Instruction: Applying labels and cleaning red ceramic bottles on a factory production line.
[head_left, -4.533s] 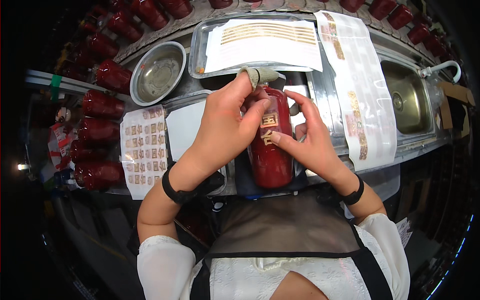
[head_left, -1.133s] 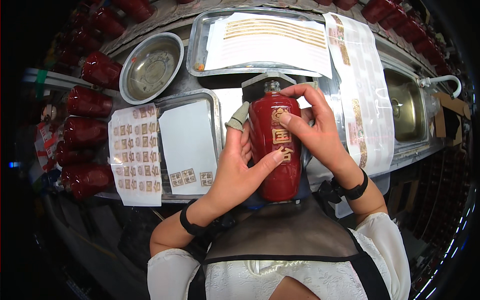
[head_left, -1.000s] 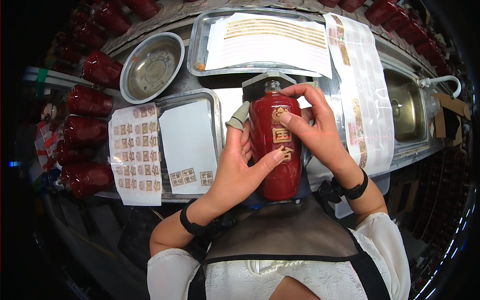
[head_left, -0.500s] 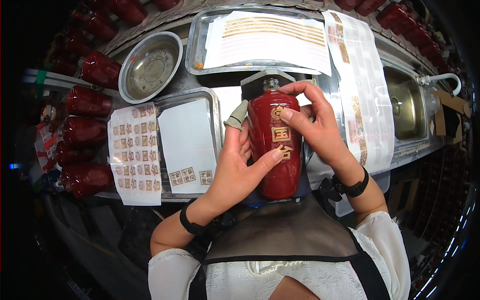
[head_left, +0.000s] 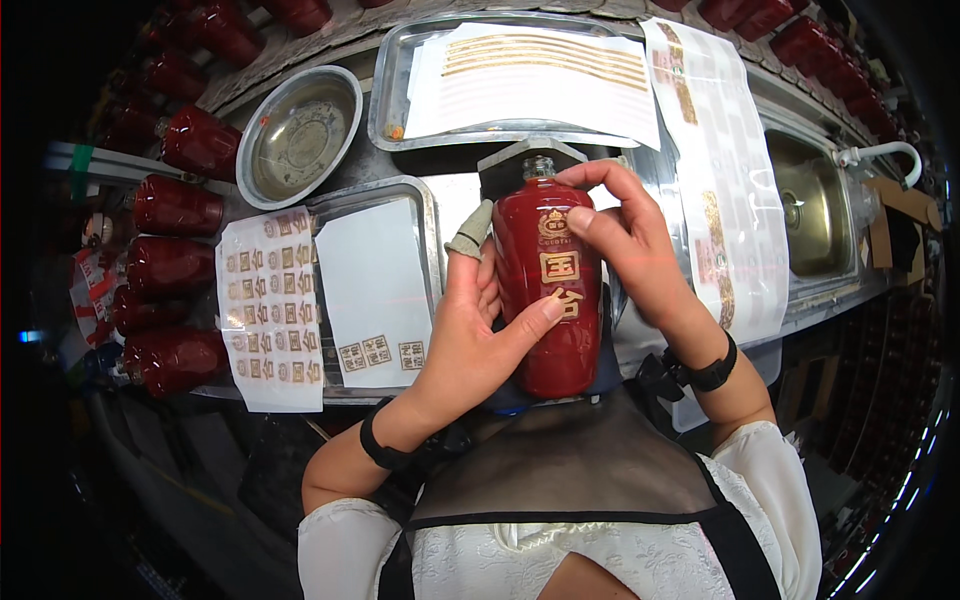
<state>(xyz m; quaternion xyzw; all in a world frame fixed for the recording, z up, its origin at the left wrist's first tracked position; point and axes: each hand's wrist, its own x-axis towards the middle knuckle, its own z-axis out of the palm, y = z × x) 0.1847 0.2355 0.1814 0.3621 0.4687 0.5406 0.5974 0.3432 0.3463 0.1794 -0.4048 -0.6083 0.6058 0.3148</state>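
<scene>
A glossy dark red bottle (head_left: 558,358) lies tilted before me, its clear glass neck pointing away. Gold decals run down its front: a crest (head_left: 553,225) at the shoulder and two large gold characters below. My left hand (head_left: 480,335) is wrapped round the bottle's left side, its thumb pressing on the lower character. A grey finger cot (head_left: 471,228) covers one raised finger of that hand. From the right, my right hand (head_left: 632,240) grips the bottle's shoulder, with the thumb beside the crest and a finger near the neck. Its other fingers are partly hidden.
A grey angled support (head_left: 530,152) stands behind the neck. Left are a decal sheet (head_left: 268,310), a tray (head_left: 428,215) with white paper, a metal bowl (head_left: 350,110) and several red bottles (head_left: 172,262). Beyond lies another tray (head_left: 385,100); right, a long sheet (head_left: 735,180) and a sink (head_left: 800,215).
My right thumb has slid a little to the right, off the crest, so more of the crest shows. My left hand keeps its hold on the bottle.
</scene>
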